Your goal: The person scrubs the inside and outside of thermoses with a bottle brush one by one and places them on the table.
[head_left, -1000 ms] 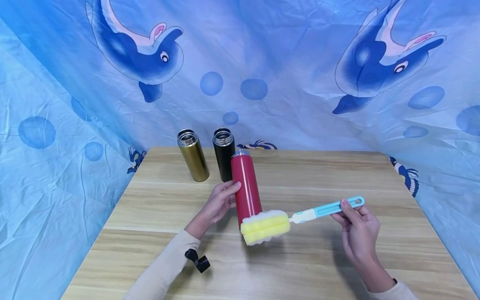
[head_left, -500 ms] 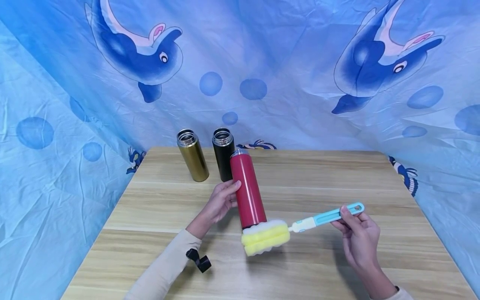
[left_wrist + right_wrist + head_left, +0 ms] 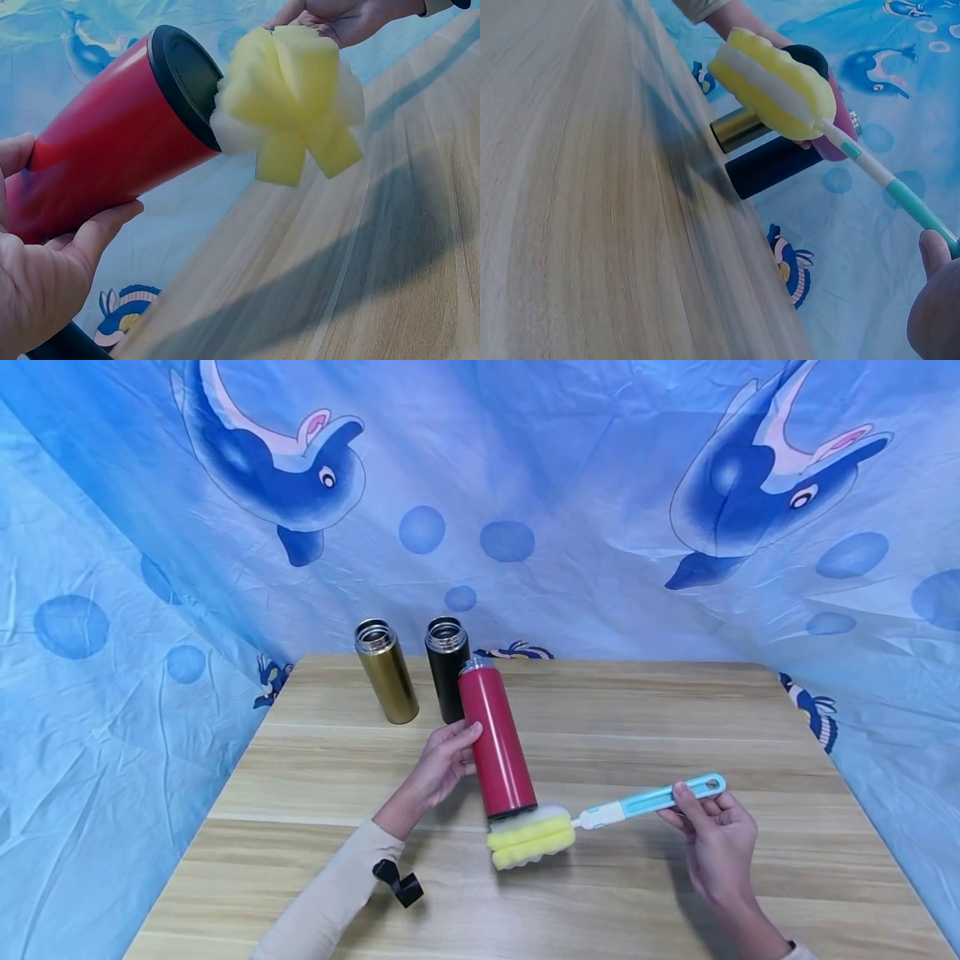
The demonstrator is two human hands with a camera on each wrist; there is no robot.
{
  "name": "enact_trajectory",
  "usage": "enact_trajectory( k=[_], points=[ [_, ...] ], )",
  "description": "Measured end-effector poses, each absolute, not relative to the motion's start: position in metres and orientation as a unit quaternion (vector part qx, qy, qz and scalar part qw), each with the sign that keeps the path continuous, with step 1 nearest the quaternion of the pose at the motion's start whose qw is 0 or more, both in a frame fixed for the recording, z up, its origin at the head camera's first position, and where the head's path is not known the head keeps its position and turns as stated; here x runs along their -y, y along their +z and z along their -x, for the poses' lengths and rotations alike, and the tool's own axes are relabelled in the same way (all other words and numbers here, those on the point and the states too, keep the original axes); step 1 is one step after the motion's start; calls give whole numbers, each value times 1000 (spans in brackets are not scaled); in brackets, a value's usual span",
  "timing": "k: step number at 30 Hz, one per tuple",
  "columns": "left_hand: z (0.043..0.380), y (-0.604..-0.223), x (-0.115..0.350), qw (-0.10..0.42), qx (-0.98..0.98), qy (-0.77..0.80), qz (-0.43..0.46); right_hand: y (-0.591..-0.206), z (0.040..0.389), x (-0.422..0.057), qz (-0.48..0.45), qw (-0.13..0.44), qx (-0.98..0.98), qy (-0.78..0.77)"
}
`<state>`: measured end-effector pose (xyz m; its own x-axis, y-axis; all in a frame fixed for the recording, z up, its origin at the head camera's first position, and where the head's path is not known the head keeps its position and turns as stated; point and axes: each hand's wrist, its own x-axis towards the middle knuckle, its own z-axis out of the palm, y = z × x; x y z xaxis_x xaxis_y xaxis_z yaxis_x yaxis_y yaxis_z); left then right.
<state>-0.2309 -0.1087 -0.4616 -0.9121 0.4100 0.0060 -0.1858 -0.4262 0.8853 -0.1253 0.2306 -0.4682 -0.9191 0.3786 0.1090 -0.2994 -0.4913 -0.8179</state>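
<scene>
My left hand point(image 3: 442, 762) grips a red thermos bottle point(image 3: 497, 739) around its middle, tilted with its steel neck away from me. In the left wrist view the bottle's black base point(image 3: 187, 84) faces the brush. On the right, my right hand point(image 3: 720, 839) pinches the turquoise handle of a sponge bottle brush point(image 3: 667, 797) near its looped end. The brush's yellow and white sponge head point(image 3: 534, 838) is at the bottle's base, and in the left wrist view it appears to touch the base's edge point(image 3: 217, 142). Both bottle and brush are held above the table.
A gold bottle point(image 3: 390, 681) and a black bottle point(image 3: 447, 677) stand upright without lids at the back left of the wooden table point(image 3: 637, 718). The red bottle partly overlaps the black one in the head view. A blue dolphin-print cloth point(image 3: 585, 593) hangs behind the table.
The brush has moved toward me, its sponge head sliding from the red bottle's lower side down to its base. The red bottle has tilted slightly; my left hand stays nearly in place.
</scene>
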Motion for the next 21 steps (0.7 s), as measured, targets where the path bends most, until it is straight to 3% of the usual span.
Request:
enact_trajectory(
  k=[21],
  points=[
    [231,-459,110,176,-509,834,-119,-462,122,-236,-6,184,374,909]
  ],
)
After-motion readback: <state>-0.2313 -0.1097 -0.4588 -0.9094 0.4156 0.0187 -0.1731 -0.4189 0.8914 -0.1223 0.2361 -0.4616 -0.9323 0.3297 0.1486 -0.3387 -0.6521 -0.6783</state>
